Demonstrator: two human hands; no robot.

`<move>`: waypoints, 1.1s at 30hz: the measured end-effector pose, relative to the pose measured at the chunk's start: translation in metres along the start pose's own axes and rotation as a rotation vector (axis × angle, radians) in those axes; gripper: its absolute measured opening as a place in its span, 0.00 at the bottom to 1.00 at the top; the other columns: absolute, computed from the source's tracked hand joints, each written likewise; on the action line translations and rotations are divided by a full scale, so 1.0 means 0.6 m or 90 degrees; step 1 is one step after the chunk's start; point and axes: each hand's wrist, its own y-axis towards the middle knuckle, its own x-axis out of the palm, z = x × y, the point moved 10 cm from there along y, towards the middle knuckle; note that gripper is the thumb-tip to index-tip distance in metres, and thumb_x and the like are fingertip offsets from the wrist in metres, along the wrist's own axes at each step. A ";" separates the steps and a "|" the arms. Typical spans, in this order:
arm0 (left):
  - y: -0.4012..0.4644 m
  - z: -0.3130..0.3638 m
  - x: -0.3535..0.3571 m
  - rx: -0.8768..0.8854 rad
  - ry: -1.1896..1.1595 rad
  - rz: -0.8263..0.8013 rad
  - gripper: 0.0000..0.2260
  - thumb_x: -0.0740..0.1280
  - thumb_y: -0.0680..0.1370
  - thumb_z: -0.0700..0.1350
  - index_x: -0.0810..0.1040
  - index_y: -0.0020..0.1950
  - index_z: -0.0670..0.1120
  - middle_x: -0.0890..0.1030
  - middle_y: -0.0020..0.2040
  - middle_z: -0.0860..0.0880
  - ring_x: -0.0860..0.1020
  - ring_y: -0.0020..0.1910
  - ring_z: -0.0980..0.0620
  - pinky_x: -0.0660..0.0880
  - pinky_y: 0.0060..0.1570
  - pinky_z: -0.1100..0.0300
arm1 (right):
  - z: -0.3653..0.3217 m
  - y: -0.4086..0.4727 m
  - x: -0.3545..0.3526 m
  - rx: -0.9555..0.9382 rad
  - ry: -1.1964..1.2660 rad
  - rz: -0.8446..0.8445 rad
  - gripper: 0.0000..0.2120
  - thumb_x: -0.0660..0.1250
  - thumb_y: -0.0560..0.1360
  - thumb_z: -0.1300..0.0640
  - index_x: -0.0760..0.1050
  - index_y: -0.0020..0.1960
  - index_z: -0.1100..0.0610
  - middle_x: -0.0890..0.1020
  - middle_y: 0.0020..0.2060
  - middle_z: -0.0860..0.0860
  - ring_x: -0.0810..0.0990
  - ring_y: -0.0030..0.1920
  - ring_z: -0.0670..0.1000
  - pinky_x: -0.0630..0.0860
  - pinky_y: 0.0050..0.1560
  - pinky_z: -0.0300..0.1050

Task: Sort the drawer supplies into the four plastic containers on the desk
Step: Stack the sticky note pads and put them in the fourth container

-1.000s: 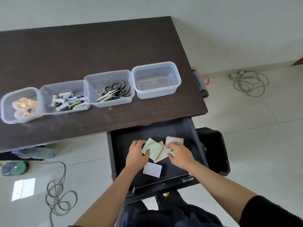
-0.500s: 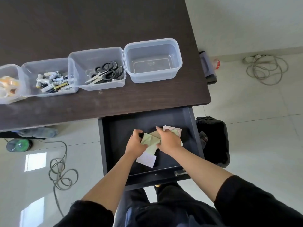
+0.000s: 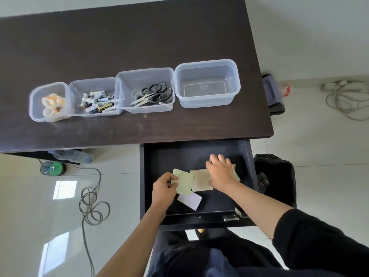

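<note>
— So, where have the hands got to with the notes?

— Both are down in the open drawer. A moment ago they worked one overlapping heap of pads; now the heap is split. The left hand pinches a green sticky pad by its edge, drawn out to its own side. The right hand lies with fingers spread flat on the tan pad and another pad beyond it, gripping nothing.

— And the white one?

— The white pad lies just below the left hand, untouched.

— Where will they go?

— I judge the empty container, up on the desk beyond the right hand. The other three hold tape, batteries and scissors.
</note>
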 end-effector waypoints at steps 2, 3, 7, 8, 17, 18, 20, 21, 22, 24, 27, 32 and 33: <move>-0.004 -0.005 -0.006 0.001 -0.013 0.002 0.10 0.69 0.75 0.37 0.78 0.49 0.52 0.78 0.49 0.53 0.79 0.44 0.55 0.77 0.41 0.63 | -0.001 0.001 -0.005 -0.008 0.007 0.011 0.17 0.74 0.63 0.55 0.72 0.48 0.53 0.71 0.53 0.48 0.68 0.55 0.54 0.64 0.52 0.48; -0.006 -0.008 -0.009 -0.003 -0.017 0.003 0.11 0.69 0.75 0.37 0.79 0.54 0.51 0.77 0.52 0.52 0.78 0.44 0.55 0.76 0.40 0.65 | -0.003 0.002 -0.007 -0.016 0.019 0.009 0.15 0.73 0.63 0.55 0.72 0.46 0.52 0.72 0.51 0.47 0.68 0.55 0.54 0.63 0.53 0.48; -0.018 -0.018 -0.027 -0.020 -0.022 0.021 0.16 0.70 0.75 0.38 0.77 0.61 0.48 0.75 0.56 0.52 0.77 0.44 0.55 0.75 0.42 0.66 | -0.004 0.003 -0.008 -0.041 0.146 -0.016 0.09 0.69 0.68 0.51 0.69 0.43 0.50 0.76 0.42 0.44 0.70 0.56 0.50 0.57 0.62 0.52; -0.021 -0.018 -0.032 -0.019 -0.021 0.027 0.15 0.69 0.75 0.38 0.77 0.62 0.48 0.75 0.56 0.52 0.77 0.44 0.55 0.75 0.41 0.67 | -0.003 0.002 -0.011 -0.041 0.185 -0.018 0.08 0.68 0.70 0.51 0.69 0.42 0.50 0.76 0.40 0.44 0.71 0.54 0.50 0.56 0.66 0.53; -0.040 -0.032 -0.063 -0.053 -0.115 0.047 0.17 0.68 0.75 0.37 0.76 0.63 0.50 0.75 0.60 0.48 0.78 0.50 0.49 0.80 0.45 0.58 | 0.035 -0.030 -0.064 0.125 0.643 0.094 0.13 0.73 0.68 0.58 0.70 0.46 0.51 0.75 0.35 0.48 0.75 0.36 0.49 0.75 0.37 0.45; -0.041 -0.030 -0.063 -0.059 -0.135 0.043 0.18 0.68 0.75 0.36 0.76 0.64 0.50 0.75 0.60 0.48 0.77 0.50 0.50 0.81 0.45 0.57 | 0.035 -0.035 -0.065 0.143 0.686 0.096 0.14 0.73 0.69 0.58 0.71 0.51 0.51 0.75 0.36 0.48 0.76 0.39 0.49 0.78 0.39 0.47; -0.046 -0.022 -0.061 -0.064 -0.181 0.029 0.19 0.67 0.75 0.33 0.75 0.64 0.49 0.75 0.59 0.48 0.76 0.48 0.53 0.81 0.42 0.59 | 0.033 -0.042 -0.070 0.161 0.739 0.102 0.13 0.72 0.71 0.57 0.74 0.54 0.53 0.77 0.40 0.48 0.78 0.43 0.50 0.79 0.44 0.49; -0.049 -0.016 -0.059 -0.062 -0.201 0.020 0.20 0.66 0.75 0.33 0.75 0.64 0.48 0.75 0.59 0.47 0.76 0.47 0.54 0.81 0.41 0.59 | 0.031 -0.047 -0.072 0.167 0.769 0.103 0.10 0.71 0.71 0.58 0.76 0.52 0.55 0.79 0.41 0.49 0.79 0.44 0.51 0.79 0.45 0.50; -0.052 -0.010 -0.058 -0.058 -0.215 0.011 0.20 0.65 0.75 0.32 0.75 0.64 0.48 0.75 0.58 0.47 0.76 0.47 0.55 0.81 0.41 0.59 | 0.026 -0.054 -0.072 0.177 0.814 0.099 0.07 0.70 0.72 0.59 0.77 0.49 0.56 0.80 0.42 0.50 0.80 0.45 0.51 0.80 0.47 0.51; -0.059 0.006 -0.058 -0.044 -0.231 -0.004 0.21 0.65 0.75 0.31 0.75 0.65 0.49 0.75 0.58 0.47 0.77 0.52 0.52 0.81 0.42 0.58 | 0.012 -0.068 -0.065 0.200 0.926 0.074 0.04 0.70 0.73 0.60 0.76 0.47 0.58 0.81 0.44 0.53 0.81 0.49 0.53 0.82 0.50 0.52; -0.068 0.033 -0.055 -0.018 -0.281 -0.030 0.23 0.63 0.75 0.30 0.73 0.66 0.49 0.75 0.58 0.47 0.78 0.56 0.48 0.81 0.42 0.60 | -0.017 -0.084 -0.049 0.225 1.065 0.033 0.06 0.70 0.73 0.62 0.75 0.49 0.60 0.81 0.49 0.57 0.82 0.52 0.54 0.82 0.51 0.52; -0.076 0.066 -0.054 0.007 -0.339 -0.049 0.23 0.64 0.76 0.30 0.72 0.67 0.49 0.72 0.60 0.48 0.75 0.54 0.54 0.81 0.42 0.62 | -0.033 -0.096 -0.048 0.203 0.999 0.082 0.11 0.72 0.72 0.58 0.73 0.50 0.56 0.81 0.47 0.57 0.83 0.45 0.53 0.83 0.41 0.46; -0.077 0.066 -0.054 0.002 -0.358 -0.052 0.23 0.64 0.76 0.30 0.72 0.67 0.49 0.72 0.60 0.48 0.75 0.55 0.52 0.81 0.44 0.60 | -0.029 -0.100 -0.051 0.203 0.957 0.102 0.10 0.72 0.72 0.56 0.73 0.50 0.54 0.81 0.44 0.56 0.83 0.42 0.52 0.82 0.39 0.44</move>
